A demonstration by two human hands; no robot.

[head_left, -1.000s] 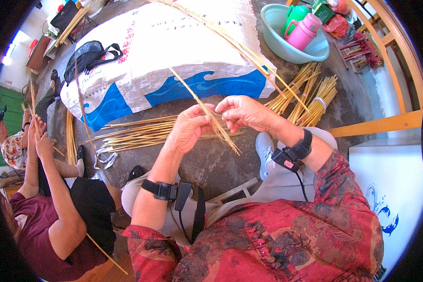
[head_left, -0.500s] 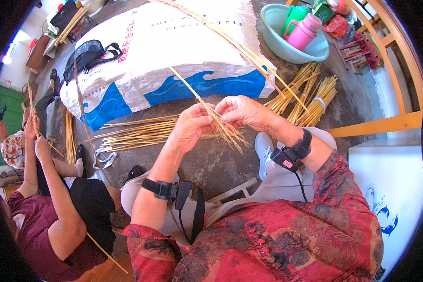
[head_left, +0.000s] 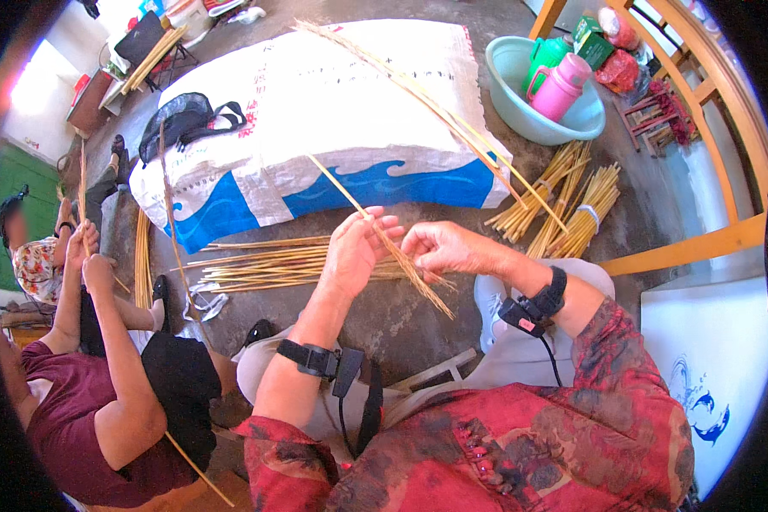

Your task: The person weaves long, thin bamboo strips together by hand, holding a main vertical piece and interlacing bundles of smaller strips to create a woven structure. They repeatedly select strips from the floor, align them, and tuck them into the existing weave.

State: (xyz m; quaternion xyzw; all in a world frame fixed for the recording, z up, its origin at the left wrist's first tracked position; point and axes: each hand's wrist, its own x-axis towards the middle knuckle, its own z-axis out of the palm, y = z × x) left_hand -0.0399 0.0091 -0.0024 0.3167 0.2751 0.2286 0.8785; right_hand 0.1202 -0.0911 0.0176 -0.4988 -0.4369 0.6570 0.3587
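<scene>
Across my left hand (head_left: 352, 256) slants a dry, straw-coloured grass stalk (head_left: 336, 182), pinched near its brushy seed head (head_left: 427, 292). Its thin bare end points up and away toward the white sack. My right hand (head_left: 456, 249) is closed, with bent fingers pressed together at the upper part of the seed head. Exactly what those fingertips grip is partly hidden. Beyond my hands, several loose stalks (head_left: 264, 271) lie on the floor.
A white-and-blue woven sack (head_left: 350, 111) has long stalks (head_left: 418, 92) and a black bag (head_left: 179, 124) on it. Tied stalk bundles (head_left: 584, 218) and a blue basin (head_left: 544, 126) with flasks are at right. A co-worker (head_left: 94, 384) holds stalks at left; another person sits behind.
My hands have moved slightly apart, and the seed head hangs narrower and straighter below them. The stalk is still in my left hand. The whole view has shifted a little.
</scene>
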